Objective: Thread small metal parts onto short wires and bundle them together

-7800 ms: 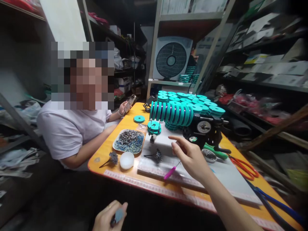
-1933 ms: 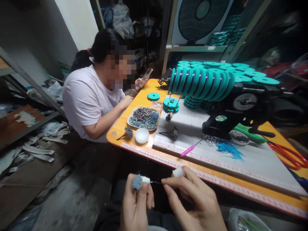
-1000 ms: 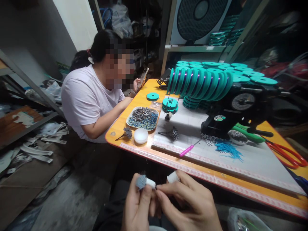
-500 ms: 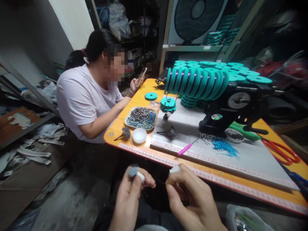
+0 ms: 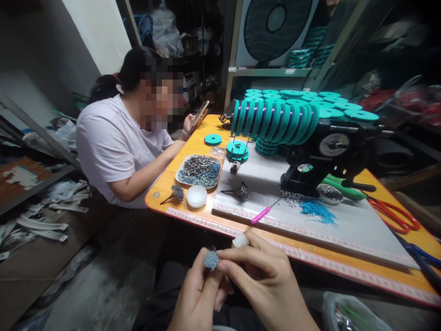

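My left hand (image 5: pixel 195 294) pinches a small grey-blue beaded cluster (image 5: pixel 211 259) low in the view, below the table's near edge. My right hand (image 5: pixel 268 280) meets it fingertip to fingertip, touching the cluster, and carries a small white piece (image 5: pixel 240 240) on top of its fingers. A pink-handled tool (image 5: pixel 263 212) lies on the white board (image 5: pixel 344 225) just beyond my hands. Loose grey beads (image 5: pixel 291 197) and blue strands (image 5: pixel 317 211) lie further right on that board.
An orange table (image 5: pixel 193 138) bears a tray of beads (image 5: pixel 198 171), a white lid (image 5: pixel 196 196), teal spools on a black machine (image 5: pixel 324 151), and red scissors (image 5: pixel 396 214). A person in a white shirt (image 5: pixel 110 142) sits at the left holding a phone. Shelves stand behind.
My hands have come together again: the right fingers closed in on the cluster, which rose slightly. The view shifted a little to the right and down.
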### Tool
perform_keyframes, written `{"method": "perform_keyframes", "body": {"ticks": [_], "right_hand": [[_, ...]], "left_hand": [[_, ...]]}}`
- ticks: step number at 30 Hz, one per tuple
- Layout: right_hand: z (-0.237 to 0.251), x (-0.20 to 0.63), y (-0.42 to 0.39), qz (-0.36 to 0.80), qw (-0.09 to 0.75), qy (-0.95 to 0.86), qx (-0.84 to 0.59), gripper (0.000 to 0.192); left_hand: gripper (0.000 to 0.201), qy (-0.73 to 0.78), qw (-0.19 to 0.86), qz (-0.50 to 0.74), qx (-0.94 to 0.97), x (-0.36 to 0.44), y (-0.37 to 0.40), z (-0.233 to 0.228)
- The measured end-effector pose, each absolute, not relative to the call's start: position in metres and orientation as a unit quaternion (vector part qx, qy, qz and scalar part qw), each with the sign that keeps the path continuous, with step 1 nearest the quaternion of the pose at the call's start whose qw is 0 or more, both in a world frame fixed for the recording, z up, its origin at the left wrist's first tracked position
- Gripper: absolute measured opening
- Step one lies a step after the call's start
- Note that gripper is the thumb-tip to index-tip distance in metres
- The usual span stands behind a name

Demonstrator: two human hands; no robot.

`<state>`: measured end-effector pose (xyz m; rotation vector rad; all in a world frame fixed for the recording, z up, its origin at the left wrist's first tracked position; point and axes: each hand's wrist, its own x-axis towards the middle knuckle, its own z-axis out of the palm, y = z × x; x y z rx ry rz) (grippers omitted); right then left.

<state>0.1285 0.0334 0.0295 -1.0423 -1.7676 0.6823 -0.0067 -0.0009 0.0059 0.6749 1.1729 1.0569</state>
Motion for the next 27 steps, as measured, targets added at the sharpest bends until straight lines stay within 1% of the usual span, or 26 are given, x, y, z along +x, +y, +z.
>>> {"method": "perform_keyframes", "body": {"ticks": [4,7,11,14,20,27], "right_hand": [[0.027,0.124,0.028,0.310,0.473,-0.698,-0.440,0.011],[0.024,0.119,0.025,0.277,0.505,-0.691,-0.437,0.010],[0.021,0.117,0.024,0.204,0.528,-0.706,-0.426,0.008],[0.018,0.122,0.023,0.170,0.514,-0.727,-0.422,0.008],[0.017,0.129,0.023,0.157,0.478,-0.750,-0.430,0.012],[0.017,0.130,0.022,0.165,0.485,-0.748,-0.423,0.014]], "left_hand": [[0.065,0.567,0.600,0.455,0.336,-0.004,-0.005,0.006],[0.065,0.576,0.583,0.495,0.288,0.001,-0.007,0.005],[0.069,0.535,0.636,0.530,0.171,0.005,-0.006,0.007],[0.064,0.488,0.671,0.536,0.156,-0.001,-0.005,0.010],[0.052,0.407,0.724,0.527,0.183,-0.013,-0.003,0.010],[0.045,0.375,0.748,0.515,0.185,-0.014,-0.003,0.010]]}}
